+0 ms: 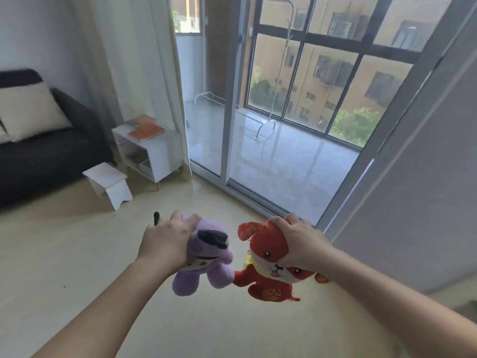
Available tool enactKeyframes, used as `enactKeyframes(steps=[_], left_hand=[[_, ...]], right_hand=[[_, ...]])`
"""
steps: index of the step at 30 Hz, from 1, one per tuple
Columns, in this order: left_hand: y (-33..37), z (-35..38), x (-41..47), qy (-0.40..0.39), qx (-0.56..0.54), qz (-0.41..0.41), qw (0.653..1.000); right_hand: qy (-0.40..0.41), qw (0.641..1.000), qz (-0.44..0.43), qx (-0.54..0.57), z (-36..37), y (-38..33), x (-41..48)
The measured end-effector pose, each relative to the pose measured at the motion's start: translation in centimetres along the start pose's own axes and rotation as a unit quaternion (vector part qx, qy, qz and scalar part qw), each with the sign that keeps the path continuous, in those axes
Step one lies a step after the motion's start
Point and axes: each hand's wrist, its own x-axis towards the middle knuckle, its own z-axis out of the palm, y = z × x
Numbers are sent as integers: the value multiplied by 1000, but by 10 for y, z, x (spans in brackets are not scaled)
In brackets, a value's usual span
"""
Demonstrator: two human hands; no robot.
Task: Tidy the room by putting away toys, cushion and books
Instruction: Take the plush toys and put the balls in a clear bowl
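One dark sofa (pixel 38 161) at the left carries a cream cushion (pixel 33 112), and the white cabinet (pixel 157 156) beside it bears orange books (pixel 145 131) on top. Above the floor (pixel 77 254), the left hand (pixel 167 239) has its fingers (pixel 189 219) wrapped round a purple plush toy (pixel 209 257) and the right hand (pixel 299 241) grips a red plush toy (pixel 268 254) by the head, both toys hanging side by side.

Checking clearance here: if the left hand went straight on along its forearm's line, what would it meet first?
Nothing close. Beyond the left hand and the purple plush toy in its grip lies bare floor, then probably the sliding glass door. Depth is unclear.
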Motion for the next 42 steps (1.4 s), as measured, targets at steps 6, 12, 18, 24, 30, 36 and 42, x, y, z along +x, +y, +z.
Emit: enactKeyframes(steps=[6, 12, 18, 24, 30, 36, 42], left_hand=[[-128, -12, 40, 9, -2, -88, 996], [-251, -5, 71, 56, 11, -94, 994], [-400, -7, 91, 47, 23, -75, 996], [-544, -28, 115, 55, 17, -54, 997], [-665, -20, 143, 49, -4, -62, 997], [-779, -12, 188, 42, -13, -70, 997], [-923, -1, 262, 53, -27, -98, 993]], right_hand=[[11, 997, -67, -24, -35, -97, 104], [28, 995, -82, -44, -43, -197, 176], [47, 995, -69, -47, -41, -328, 237], [48, 996, -61, -45, -53, -465, 294], [47, 995, -75, -52, -62, -573, 364], [44, 992, -97, -62, -62, -669, 463], [47, 990, -116, -64, -63, -777, 595]])
